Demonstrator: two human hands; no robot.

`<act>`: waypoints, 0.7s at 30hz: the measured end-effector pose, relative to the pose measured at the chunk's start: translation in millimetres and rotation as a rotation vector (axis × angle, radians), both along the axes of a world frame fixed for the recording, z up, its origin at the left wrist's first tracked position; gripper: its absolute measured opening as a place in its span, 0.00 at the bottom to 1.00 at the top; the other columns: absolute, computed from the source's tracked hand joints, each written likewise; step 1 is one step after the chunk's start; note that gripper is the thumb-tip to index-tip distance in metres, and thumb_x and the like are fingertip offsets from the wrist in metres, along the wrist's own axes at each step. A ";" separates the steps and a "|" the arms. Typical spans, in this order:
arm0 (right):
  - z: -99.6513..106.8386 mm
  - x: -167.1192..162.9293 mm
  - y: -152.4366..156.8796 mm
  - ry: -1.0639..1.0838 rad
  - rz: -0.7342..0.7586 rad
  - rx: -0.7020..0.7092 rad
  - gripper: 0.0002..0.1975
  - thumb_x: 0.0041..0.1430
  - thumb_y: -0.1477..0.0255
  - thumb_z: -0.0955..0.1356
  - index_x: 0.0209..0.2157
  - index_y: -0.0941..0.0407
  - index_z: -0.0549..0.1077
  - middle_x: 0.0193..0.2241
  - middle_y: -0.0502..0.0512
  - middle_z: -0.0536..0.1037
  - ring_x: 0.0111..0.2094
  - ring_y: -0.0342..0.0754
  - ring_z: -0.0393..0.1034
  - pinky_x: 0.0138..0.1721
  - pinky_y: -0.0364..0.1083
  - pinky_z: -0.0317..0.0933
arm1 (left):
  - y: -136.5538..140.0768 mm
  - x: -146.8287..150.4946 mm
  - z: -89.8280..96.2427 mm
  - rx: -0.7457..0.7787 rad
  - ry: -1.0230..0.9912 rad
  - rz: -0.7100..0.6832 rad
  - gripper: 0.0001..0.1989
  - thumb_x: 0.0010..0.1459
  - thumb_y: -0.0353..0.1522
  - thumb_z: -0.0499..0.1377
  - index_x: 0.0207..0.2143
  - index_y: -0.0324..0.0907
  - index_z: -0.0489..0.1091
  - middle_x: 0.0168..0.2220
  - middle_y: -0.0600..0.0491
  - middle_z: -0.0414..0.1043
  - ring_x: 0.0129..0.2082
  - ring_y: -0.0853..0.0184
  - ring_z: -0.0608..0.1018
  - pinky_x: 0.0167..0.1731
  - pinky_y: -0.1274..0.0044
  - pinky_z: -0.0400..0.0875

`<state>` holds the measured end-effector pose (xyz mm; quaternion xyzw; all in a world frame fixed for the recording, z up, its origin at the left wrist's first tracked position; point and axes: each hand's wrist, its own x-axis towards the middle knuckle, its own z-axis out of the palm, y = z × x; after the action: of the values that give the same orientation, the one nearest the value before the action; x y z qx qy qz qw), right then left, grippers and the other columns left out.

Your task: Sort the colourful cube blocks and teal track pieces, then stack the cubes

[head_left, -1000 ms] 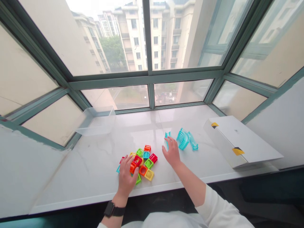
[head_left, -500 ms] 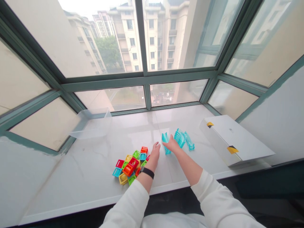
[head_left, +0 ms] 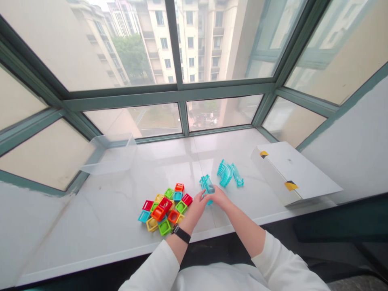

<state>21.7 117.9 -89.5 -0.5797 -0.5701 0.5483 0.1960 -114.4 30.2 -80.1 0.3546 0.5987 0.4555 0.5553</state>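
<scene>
My left hand (head_left: 198, 205) and my right hand (head_left: 219, 197) meet at the near end of several see-through teal toy track pieces (head_left: 206, 182), standing side by side. The fingers of both hands close around these pieces, partly hiding them. Just to the right and farther back lie curved teal track pieces (head_left: 224, 173) and a straight teal track piece (head_left: 238, 175). Left of my left hand is a heap of colourful plastic blocks (head_left: 165, 204) in red, orange, yellow, green and blue, some stacked on others. A dark band watch (head_left: 181, 233) is on my left wrist.
A clear plastic bin (head_left: 110, 159) stands at the back left of the white marble ledge (head_left: 100, 226). On the right is a white box (head_left: 298, 173) with yellow and black tabs. Green-framed windows (head_left: 182, 95) close off the back and sides.
My hands, earlier apart with the right reaching over the teal pieces, have come together around the left group. That group has shifted slightly towards me. The view has tilted down slightly.
</scene>
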 end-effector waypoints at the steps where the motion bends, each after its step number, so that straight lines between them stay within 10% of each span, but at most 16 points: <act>1: -1.8 0.1 -10.0 0.024 -0.004 -0.020 0.29 0.49 0.70 0.77 0.54 0.56 0.73 0.49 0.59 0.83 0.50 0.57 0.79 0.46 0.48 0.74 | -10.8 -2.3 -2.0 -0.008 0.085 -0.014 0.36 0.58 0.48 0.65 0.65 0.42 0.68 0.68 0.40 0.65 0.69 0.48 0.66 0.69 0.61 0.58; 9: -8.2 -4.4 -57.5 0.056 0.000 -0.073 0.24 0.53 0.71 0.73 0.53 0.57 0.72 0.44 0.58 0.84 0.42 0.52 0.81 0.35 0.45 0.75 | -74.2 -6.4 -26.8 -0.022 0.462 -0.050 0.40 0.56 0.39 0.63 0.70 0.41 0.60 0.75 0.39 0.48 0.74 0.50 0.57 0.68 0.63 0.62; 21: 8.2 15.2 -60.3 -0.280 0.199 0.212 0.15 0.55 0.67 0.72 0.45 0.54 0.79 0.39 0.55 0.84 0.43 0.55 0.79 0.44 0.46 0.67 | -81.9 -2.4 -20.0 0.120 0.590 -0.045 0.49 0.55 0.32 0.62 0.75 0.41 0.44 0.78 0.42 0.36 0.77 0.49 0.45 0.74 0.57 0.46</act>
<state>36.9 57.6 -81.3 -0.5672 -0.7008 0.4159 0.1192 -116.8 -51.8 -100.2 0.5171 0.6982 0.3548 0.3453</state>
